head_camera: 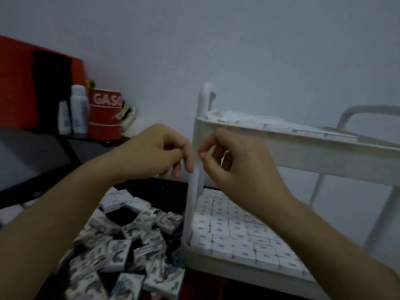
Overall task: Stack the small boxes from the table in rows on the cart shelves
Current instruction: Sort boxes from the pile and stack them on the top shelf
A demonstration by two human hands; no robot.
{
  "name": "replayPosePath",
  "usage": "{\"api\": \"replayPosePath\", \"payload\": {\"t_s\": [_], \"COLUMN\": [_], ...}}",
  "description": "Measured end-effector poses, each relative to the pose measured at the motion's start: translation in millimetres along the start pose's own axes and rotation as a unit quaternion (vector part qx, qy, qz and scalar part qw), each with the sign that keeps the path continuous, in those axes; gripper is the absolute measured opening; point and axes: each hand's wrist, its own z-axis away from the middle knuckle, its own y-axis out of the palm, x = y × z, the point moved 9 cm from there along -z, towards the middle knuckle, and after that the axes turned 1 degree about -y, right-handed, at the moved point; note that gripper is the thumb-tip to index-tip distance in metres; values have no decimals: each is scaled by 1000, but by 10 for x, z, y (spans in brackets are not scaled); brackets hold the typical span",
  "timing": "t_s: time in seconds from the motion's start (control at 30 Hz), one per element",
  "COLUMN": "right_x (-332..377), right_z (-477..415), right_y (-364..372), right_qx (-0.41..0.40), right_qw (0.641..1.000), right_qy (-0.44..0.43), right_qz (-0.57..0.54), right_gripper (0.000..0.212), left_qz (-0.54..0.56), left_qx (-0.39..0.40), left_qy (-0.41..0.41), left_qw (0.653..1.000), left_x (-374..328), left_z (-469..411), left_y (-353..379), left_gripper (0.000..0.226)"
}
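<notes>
Several small boxes with dark printed pictures lie in a loose heap [129,245] on the black table [160,191] at lower left. The white cart [303,152] stands to the right. Its middle shelf holds tidy rows of white boxes [238,230], and its top shelf also carries a layer of boxes [259,122]. My left hand [155,150] and my right hand [238,165] are raised together in front of the cart's corner post [192,202]. Their fingertips meet on something pale and blurred; I cannot tell whether it is a box.
A red can [105,114] and two white bottles [78,109] stand at the back left before a red and black panel [17,83]. A pale wall rises behind. The cart handle [368,111] curves up at the right.
</notes>
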Motion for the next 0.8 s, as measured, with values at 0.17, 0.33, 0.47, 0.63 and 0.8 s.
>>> {"api": "replayPosePath", "payload": {"t_s": [0.17,0.33,0.47,0.63,0.8], "right_x": [139,-140,-527,-930,-1164], "right_z": [29,-165,-283,-264,-199], "right_y": [1172,2470,3308,3853,4080], "right_qx": [129,268,375,407,430], "right_qw": [991,960,915,885,862], "right_qy": [5,82,143,196,238], "right_qz": [-32,-20,40,114,126], "right_gripper": [5,20,35,42,37], "left_qz": [-46,-104,-172,-219,-221], "left_qx": [-25,-71,-95,-2,64], "left_qy": [-183,-304,-326,-342,-348], "left_qw": [982,944,925,914,909], "left_x": [1481,2800,3273,3633,3789], "left_z": [595,997,1120,1175,1128], "left_y": [-192,-435,-588,-601,-524], "left_gripper": [45,37,38,21,35]}}
